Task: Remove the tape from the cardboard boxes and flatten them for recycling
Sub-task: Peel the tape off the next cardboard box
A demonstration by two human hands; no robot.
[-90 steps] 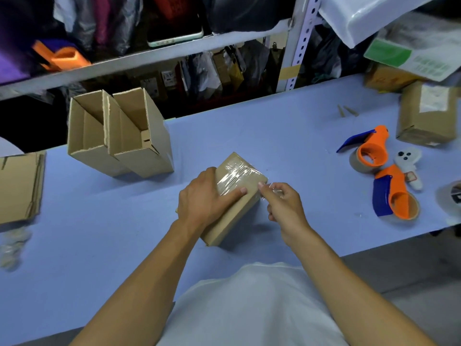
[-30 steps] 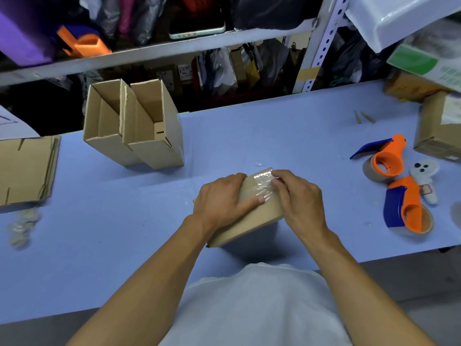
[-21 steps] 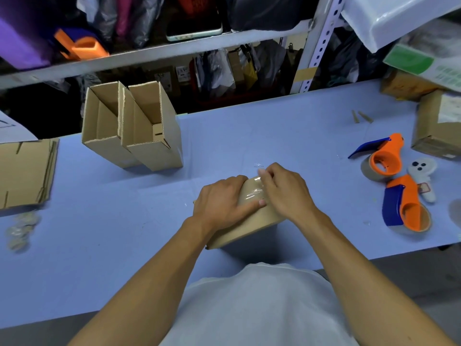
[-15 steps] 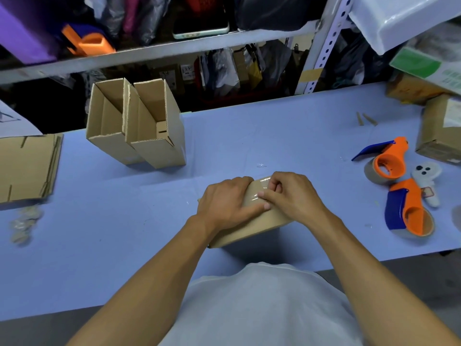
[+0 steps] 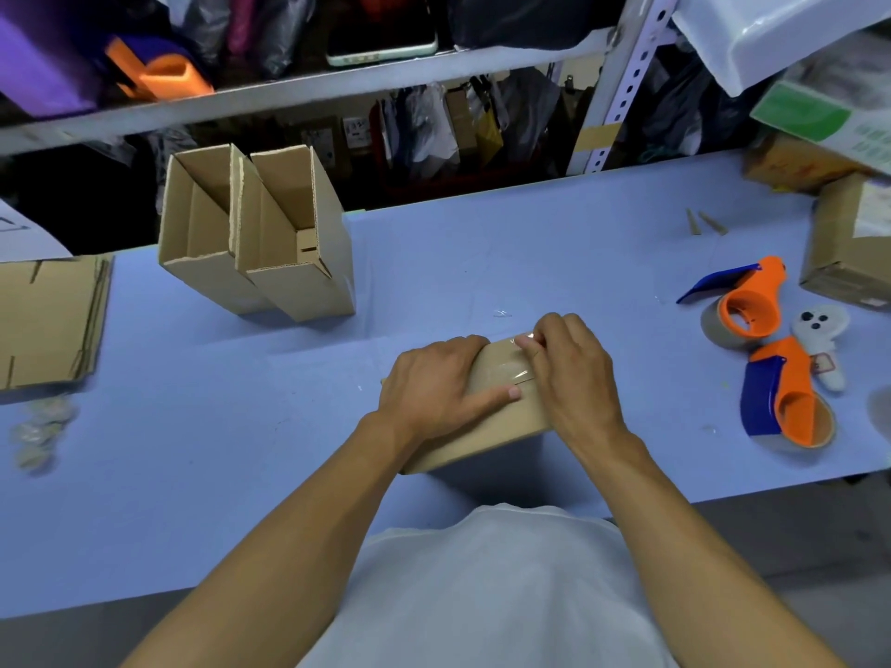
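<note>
Now my right hand (image 5: 573, 373) has moved back onto the box (image 5: 487, 426), pinching the tape (image 5: 501, 366) edge at 12 o'clock, left hand (image 5: 434, 388) gripping it steady—peel restarting.

Two tall open brown cardboard boxes (image 5: 255, 243), one small taped brown box (image 5: 487, 417), two orange and blue tape holders (image 5: 742, 306), two hands (image 5: 434, 392), one flat cardboard pile (image 5: 48, 320).
</note>
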